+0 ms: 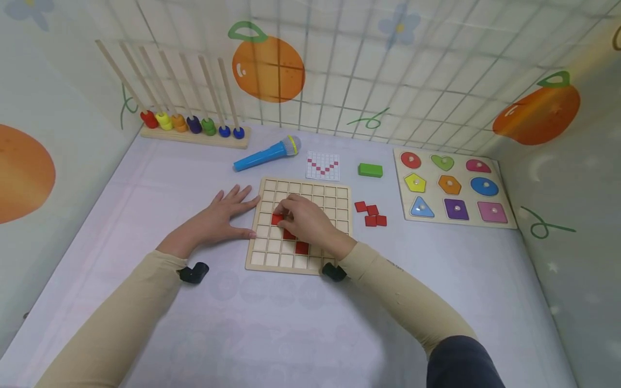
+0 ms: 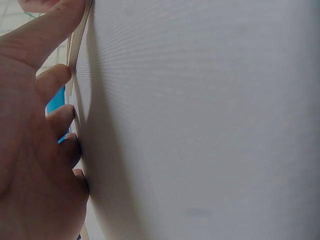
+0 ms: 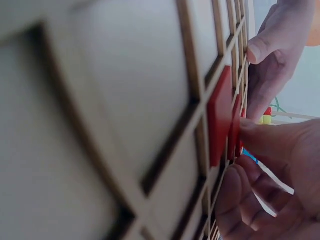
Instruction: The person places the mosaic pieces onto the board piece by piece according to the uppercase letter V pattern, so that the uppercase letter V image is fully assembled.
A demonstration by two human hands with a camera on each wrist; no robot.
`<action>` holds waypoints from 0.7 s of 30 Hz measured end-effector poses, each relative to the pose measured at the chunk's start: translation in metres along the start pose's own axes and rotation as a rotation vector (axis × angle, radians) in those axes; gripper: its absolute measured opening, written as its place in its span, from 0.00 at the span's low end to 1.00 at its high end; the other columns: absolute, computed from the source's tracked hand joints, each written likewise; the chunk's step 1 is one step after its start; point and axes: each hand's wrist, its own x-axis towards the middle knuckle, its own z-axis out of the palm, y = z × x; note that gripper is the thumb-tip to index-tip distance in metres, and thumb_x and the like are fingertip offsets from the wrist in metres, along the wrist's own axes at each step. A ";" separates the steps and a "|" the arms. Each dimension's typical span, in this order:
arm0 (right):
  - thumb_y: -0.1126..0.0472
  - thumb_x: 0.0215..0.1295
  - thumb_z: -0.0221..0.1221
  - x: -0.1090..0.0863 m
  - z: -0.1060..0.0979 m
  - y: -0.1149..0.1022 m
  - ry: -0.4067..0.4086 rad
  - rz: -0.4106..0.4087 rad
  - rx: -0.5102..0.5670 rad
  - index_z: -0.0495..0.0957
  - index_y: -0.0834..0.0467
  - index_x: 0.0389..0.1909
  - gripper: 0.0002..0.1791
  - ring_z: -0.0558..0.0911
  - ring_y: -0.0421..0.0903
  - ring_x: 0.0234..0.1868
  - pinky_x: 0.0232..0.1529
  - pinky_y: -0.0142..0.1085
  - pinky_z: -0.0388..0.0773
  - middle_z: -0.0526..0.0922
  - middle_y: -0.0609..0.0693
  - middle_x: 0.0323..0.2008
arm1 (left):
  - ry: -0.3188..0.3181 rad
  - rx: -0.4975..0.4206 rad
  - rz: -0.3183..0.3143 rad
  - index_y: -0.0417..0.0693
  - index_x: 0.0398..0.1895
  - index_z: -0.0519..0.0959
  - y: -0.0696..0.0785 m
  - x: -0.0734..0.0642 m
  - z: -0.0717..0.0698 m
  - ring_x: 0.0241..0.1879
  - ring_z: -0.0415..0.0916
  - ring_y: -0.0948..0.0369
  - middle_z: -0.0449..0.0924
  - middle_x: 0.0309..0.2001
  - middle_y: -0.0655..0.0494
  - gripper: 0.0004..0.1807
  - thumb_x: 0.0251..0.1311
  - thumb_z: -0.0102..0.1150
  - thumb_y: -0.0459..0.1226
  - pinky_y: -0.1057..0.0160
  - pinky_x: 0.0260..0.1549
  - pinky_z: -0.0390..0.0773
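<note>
A wooden grid board (image 1: 291,268) lies flat on the table, with square cells. My left hand (image 1: 220,215) lies with spread fingers at its left edge, thumb and index fingertips against the frame. Over the board's middle, my right hand (image 1: 310,221) pinches a red square tile (image 1: 276,219) between thumb and fingers, right at a cell. Two more red tiles, one upper (image 1: 288,235) and one lower (image 1: 302,248), sit in cells stepping down to the right. In the right wrist view the nearest red tile (image 3: 220,117) stands slightly proud of the grid lines.
Several loose red tiles (image 1: 371,221) lie right of the board. Behind it are a blue toy microphone (image 1: 262,157), a pattern card (image 1: 322,165) with a red V and a green block (image 1: 370,170). A peg stacker (image 1: 194,137) stands back left; a shape puzzle (image 1: 456,186) lies right.
</note>
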 end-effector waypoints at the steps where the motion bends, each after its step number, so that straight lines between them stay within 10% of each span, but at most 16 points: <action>1: 0.57 0.68 0.67 0.000 0.000 0.000 -0.002 -0.002 0.003 0.84 0.52 0.51 0.13 0.78 0.41 0.44 0.52 0.34 0.79 0.80 0.44 0.45 | 0.000 0.000 0.000 0.56 0.82 0.54 0.000 0.000 0.000 0.81 0.25 0.46 0.36 0.83 0.49 0.55 0.56 0.67 0.64 0.42 0.76 0.26; 21: 0.58 0.67 0.66 0.001 0.001 0.002 -0.023 0.000 0.023 0.84 0.51 0.53 0.15 0.76 0.41 0.46 0.53 0.34 0.78 0.79 0.43 0.46 | -0.002 -0.001 -0.001 0.57 0.82 0.54 -0.001 0.000 0.000 0.81 0.24 0.47 0.35 0.83 0.50 0.54 0.56 0.68 0.64 0.42 0.76 0.26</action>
